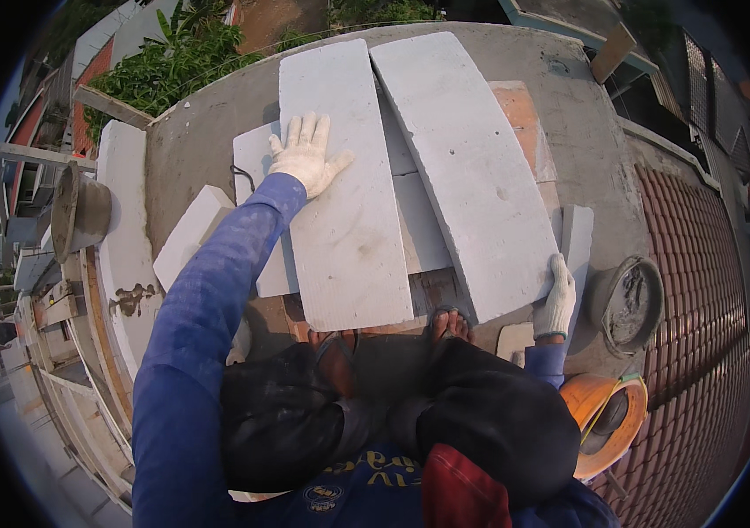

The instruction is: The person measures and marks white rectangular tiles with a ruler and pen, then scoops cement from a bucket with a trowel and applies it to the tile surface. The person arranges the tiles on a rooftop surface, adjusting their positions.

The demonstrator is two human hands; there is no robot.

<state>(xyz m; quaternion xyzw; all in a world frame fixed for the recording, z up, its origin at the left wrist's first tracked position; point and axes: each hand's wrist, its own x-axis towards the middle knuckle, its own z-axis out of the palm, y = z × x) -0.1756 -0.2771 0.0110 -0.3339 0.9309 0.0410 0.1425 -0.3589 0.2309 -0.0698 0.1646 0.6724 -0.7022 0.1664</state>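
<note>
In the head view, the left hand [308,160] lies wide open, flat on the far half of the left white block [346,238], while the right hand [559,304] meets the right white block [481,176] at its near right edge, whether gripping I cannot tell. The step looks like steadying both blocks; shifting either calls for a firm edge hold.

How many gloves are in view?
2: the left glove is spread on the left long white block; the right glove is at the near right corner of the right long white block.
</note>
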